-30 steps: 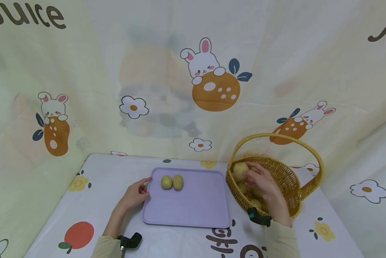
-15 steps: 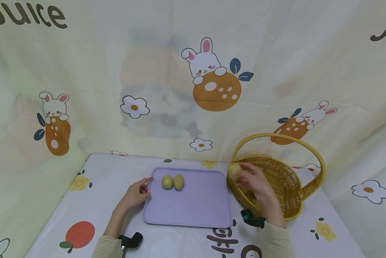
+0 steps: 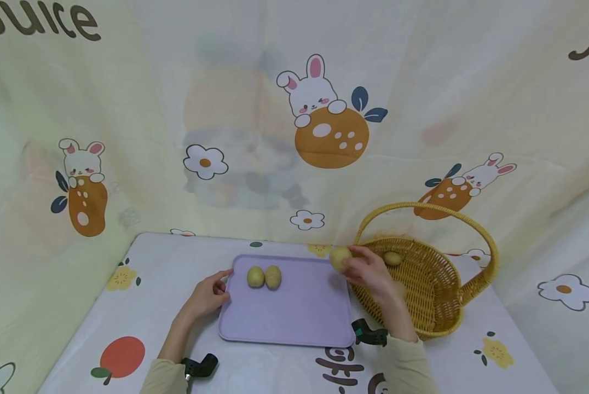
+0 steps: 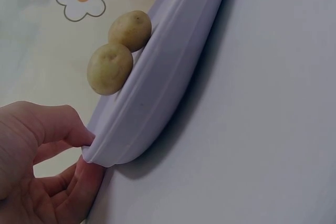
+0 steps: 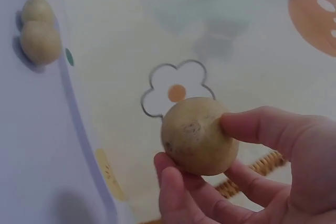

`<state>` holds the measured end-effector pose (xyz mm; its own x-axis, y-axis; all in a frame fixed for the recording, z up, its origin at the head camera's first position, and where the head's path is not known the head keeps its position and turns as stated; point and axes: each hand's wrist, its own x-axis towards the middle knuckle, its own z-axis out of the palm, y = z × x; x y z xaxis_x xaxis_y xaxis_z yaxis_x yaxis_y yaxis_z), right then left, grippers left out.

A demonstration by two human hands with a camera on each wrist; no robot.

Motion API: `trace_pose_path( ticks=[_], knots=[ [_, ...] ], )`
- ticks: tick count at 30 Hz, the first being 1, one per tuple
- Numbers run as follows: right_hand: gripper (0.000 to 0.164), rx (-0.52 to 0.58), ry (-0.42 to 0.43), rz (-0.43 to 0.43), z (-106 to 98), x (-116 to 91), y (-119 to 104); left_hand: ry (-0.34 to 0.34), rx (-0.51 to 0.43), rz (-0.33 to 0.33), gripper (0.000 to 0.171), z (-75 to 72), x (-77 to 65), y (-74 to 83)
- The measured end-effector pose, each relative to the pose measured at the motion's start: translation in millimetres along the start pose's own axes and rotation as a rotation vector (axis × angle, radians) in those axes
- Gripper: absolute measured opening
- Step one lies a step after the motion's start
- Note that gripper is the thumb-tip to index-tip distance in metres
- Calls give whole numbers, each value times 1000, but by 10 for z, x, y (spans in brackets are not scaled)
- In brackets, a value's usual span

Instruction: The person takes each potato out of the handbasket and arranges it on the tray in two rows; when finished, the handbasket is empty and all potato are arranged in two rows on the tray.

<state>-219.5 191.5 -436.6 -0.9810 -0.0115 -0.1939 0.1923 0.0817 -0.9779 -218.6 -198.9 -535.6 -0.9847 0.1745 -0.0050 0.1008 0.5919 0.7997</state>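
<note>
My right hand (image 3: 373, 272) pinches a potato (image 5: 199, 136) between thumb and fingers. It holds this potato in the air, over the gap between the tray's right edge and the basket. With its thumb and fingertips my left hand (image 3: 208, 295) grips the left rim of a lilac tray (image 3: 294, 314). Two potatoes lie side by side near the tray's far left corner: a rounder potato (image 3: 255, 277) and a longer potato (image 3: 273, 277). At the right stands a wicker basket (image 3: 434, 284) with a tall handle, a small potato (image 3: 393, 258) inside. My right hand and forearm hide part of its contents.
Behind the table hangs a cloth curtain (image 3: 245, 109) printed with rabbits and flowers. A patterned white cloth (image 3: 255, 366) covers the table. The basket handle (image 3: 422, 207) arches high above the basket.
My right hand has carried the potato out of the basket, leftward over its rim toward the tray. Another potato in the basket has come into sight. My left hand keeps its place.
</note>
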Motion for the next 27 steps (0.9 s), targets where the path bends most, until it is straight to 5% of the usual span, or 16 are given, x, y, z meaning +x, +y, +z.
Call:
trace_pose_path(
  ticks=[27],
  knots=[
    [44, -4, -9, 89, 677, 266, 405, -5, -7, 7, 60, -10, 3, -16]
  ],
)
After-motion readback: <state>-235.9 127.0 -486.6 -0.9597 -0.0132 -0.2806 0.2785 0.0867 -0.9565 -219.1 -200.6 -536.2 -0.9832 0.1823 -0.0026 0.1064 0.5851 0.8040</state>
